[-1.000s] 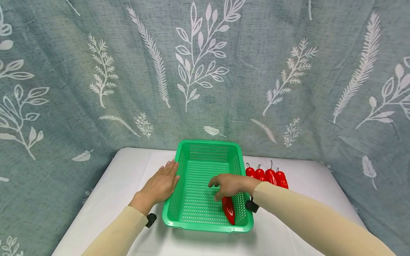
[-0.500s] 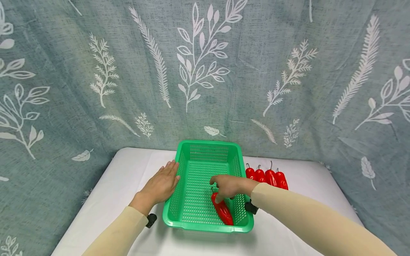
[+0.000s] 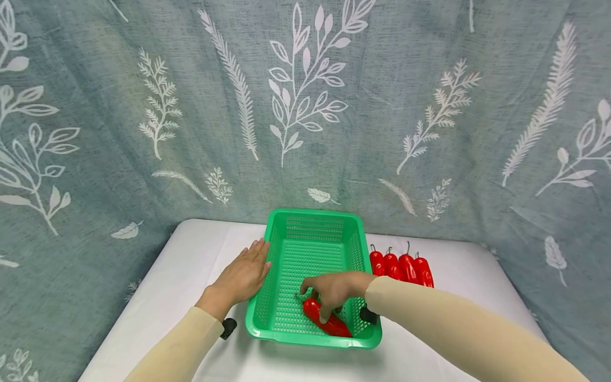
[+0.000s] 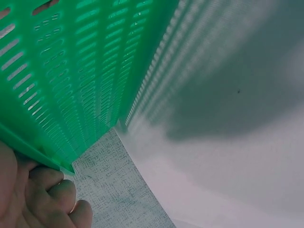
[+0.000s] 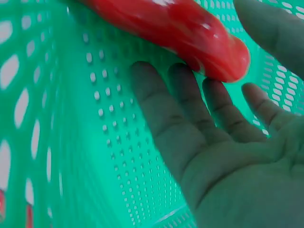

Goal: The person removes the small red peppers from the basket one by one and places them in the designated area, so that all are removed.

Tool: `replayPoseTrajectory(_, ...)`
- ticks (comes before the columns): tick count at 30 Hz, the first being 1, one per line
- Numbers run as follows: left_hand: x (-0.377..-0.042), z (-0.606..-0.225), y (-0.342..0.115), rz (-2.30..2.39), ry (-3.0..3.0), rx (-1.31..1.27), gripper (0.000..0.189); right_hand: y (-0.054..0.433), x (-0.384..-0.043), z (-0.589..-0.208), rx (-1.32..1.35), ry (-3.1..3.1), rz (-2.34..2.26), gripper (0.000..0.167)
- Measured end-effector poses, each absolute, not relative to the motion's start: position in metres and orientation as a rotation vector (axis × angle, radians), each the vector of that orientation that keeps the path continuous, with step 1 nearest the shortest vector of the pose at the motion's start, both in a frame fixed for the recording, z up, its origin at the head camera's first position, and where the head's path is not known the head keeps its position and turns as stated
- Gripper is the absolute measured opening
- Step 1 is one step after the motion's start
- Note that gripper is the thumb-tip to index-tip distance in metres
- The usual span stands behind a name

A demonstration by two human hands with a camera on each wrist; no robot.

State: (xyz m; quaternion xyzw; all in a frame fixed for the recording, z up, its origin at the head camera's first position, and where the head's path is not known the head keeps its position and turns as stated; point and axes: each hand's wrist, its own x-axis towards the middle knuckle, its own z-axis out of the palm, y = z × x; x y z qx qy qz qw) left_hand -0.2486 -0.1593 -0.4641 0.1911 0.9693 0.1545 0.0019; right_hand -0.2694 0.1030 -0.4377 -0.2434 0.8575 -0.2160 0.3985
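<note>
A green plastic basket (image 3: 251,313) with perforated walls stands on the white table. Inside, near its front, lies a long red chili pepper (image 3: 312,309), stem toward the left. My right hand (image 3: 332,292) reaches over it, thumb on the near side. In the right wrist view, the extended fingertips meet or nearly meet the pepper's edge (image 5: 190,33), and the thumb stays apart from it. My left hand (image 3: 244,273) rests along the basket's left rim, fingers extended; the left wrist view shows part of this hand (image 4: 40,197) beside the green wall.
Several red peppers (image 3: 408,268) lie in a row on the table right of the basket, partly behind the right forearm. A grey-green leaf-patterned cloth (image 3: 305,185) hangs behind the white tabletop (image 3: 200,249).
The pepper in the basket has turned, its stem end swinging left and toward the front. My right hand has moved left and nearer with it. The left hand has stayed at the rim.
</note>
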Motion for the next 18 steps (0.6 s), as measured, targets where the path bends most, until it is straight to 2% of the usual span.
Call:
replayPoseTrajectory(9, -0.2498, -0.4622, -0.1563, 0.485, 3.04, 0.603, 0.062, 0.0968, -0.2593, -0.4479, -0.606, 2.242, -0.414, 0.065)
replayPoseTrajectory(18, -0.2485, -0.4629, -0.158, 0.487, 3.047, 0.596, 0.062, 0.0985, -0.2665, -0.4438, -0.623, 2.24, -0.618, 0.049)
